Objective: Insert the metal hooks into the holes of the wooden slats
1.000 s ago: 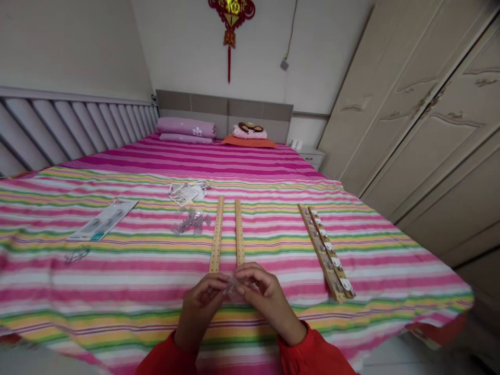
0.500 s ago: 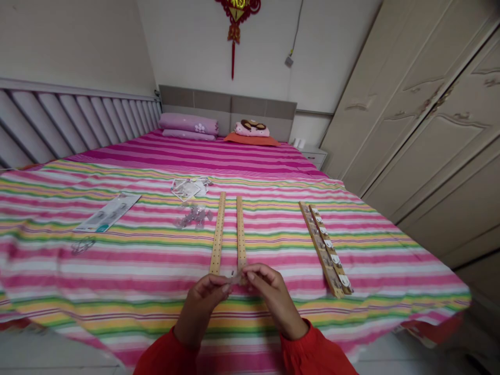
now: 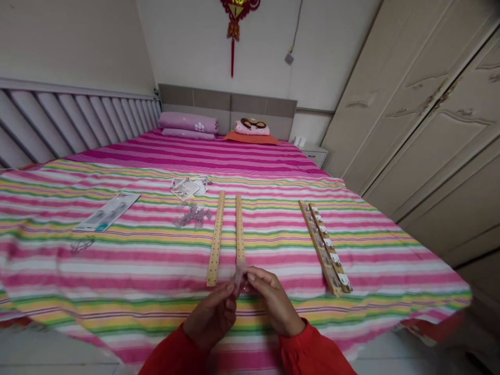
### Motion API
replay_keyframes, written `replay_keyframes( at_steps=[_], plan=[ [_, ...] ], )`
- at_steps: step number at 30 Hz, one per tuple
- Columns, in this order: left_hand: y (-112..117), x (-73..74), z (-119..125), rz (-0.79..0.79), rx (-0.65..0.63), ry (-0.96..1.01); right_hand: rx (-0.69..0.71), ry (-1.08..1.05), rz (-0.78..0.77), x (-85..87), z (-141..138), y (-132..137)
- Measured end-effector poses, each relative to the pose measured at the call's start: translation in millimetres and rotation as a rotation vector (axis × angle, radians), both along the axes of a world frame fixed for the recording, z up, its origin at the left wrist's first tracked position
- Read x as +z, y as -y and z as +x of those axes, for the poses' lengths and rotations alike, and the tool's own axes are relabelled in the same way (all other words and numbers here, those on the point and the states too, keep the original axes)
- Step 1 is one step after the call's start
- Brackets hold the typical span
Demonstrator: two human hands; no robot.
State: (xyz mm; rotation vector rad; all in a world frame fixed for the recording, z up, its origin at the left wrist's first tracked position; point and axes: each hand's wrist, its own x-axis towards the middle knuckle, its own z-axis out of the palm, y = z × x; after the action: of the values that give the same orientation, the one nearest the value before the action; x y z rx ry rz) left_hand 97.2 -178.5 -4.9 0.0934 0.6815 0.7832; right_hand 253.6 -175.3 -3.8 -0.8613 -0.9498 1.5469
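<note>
My left hand (image 3: 214,314) and my right hand (image 3: 273,301) meet over the near edge of the striped bed, fingertips pinched together on a small clear plastic piece (image 3: 239,274). They hover at the near end of two perforated wooden strips (image 3: 226,233) lying side by side. A loose heap of clear plastic pieces (image 3: 192,215) lies left of the strips. Red sleeves cover both wrists.
A second pair of wooden strips (image 3: 325,247) fitted with white clips lies to the right. Opened packets (image 3: 188,186) and a flat card package (image 3: 107,212) lie further left. A wardrobe (image 3: 422,114) stands to the right, pillows (image 3: 188,125) at the headboard.
Both hands drifted slightly right and closer together, the left hand turning inward, still pinching the small clear piece. The view tilted a little.
</note>
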Motion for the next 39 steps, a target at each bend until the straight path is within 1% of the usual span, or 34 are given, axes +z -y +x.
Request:
replay_keyframes(
  at_steps=[2, 5, 8, 10, 12, 14, 16, 18, 20, 22, 24, 26, 30, 35, 39],
  plan=[
    [-0.7, -3.8, 0.5, -0.068, -0.047, 0.105, 0.007, -0.076, -0.04, -2.2, 0.1, -0.4],
    [-1.8, -7.1, 2.4, -0.121, -0.097, 0.224, 0.027, -0.136, -0.064, -2.4, 1.3, -1.7],
    [-1.8, -6.3, 6.6, -0.14, -0.119, 0.269, 0.016, -0.126, -0.079, -1.9, 2.3, -2.6],
    [-1.0, -5.1, 10.5, -0.131, -0.124, 0.239, 0.001, -0.123, -0.079, -2.8, 2.7, -2.8],
    [-0.5, -5.0, 14.2, -0.093, -0.139, 0.121, -0.01, -0.13, -0.077, -4.9, 4.0, -3.6],
    [-2.0, -6.5, 16.4, -0.003, -0.159, -0.085, -0.016, -0.131, -0.082, -7.7, 6.9, -6.3],
    [-7.2, -8.5, 16.1, 0.164, -0.136, -0.335, -0.042, -0.105, -0.082, -10.6, 11.3, -11.9],
    [-17.1, -8.9, 14.0, 0.379, -0.065, -0.555, -0.087, -0.055, -0.081, -12.6, 15.8, -20.6],
    [-31.1, -6.7, 11.5, 0.569, -0.009, -0.695, -0.135, -0.009, -0.085, -13.3, 18.9, -31.5],
    [-47.5, -3.1, 10.4, 0.672, 0.004, -0.758, -0.162, 0.023, -0.088, -13.2, 19.9, -43.3],
    [-64.3, -0.7, 11.4, 0.69, 0.004, -0.787, -0.169, 0.047, -0.075, -13.9, 19.0, -55.1],
    [-79.6, -1.8, 14.0, 0.672, 0.008, -0.803, -0.167, 0.054, -0.053, -16.8, 17.1, -66.3],
    [-103.3, -12.5, 19.7, 0.658, 0.025, -0.816, -0.205, 0.027, -0.044, -29.8, 13.4, -86.1],
    [-120.6, -24.2, 23.0, 0.637, 0.018, -0.882, -0.256, 0.105, -0.056, -45.1, 9.0, -103.5],
    [-127.0, -27.8, 23.3, 0.703, 0.001, -0.989, -0.28, 0.169, -0.055, -52.0, 6.1, -110.9]
  ],
)
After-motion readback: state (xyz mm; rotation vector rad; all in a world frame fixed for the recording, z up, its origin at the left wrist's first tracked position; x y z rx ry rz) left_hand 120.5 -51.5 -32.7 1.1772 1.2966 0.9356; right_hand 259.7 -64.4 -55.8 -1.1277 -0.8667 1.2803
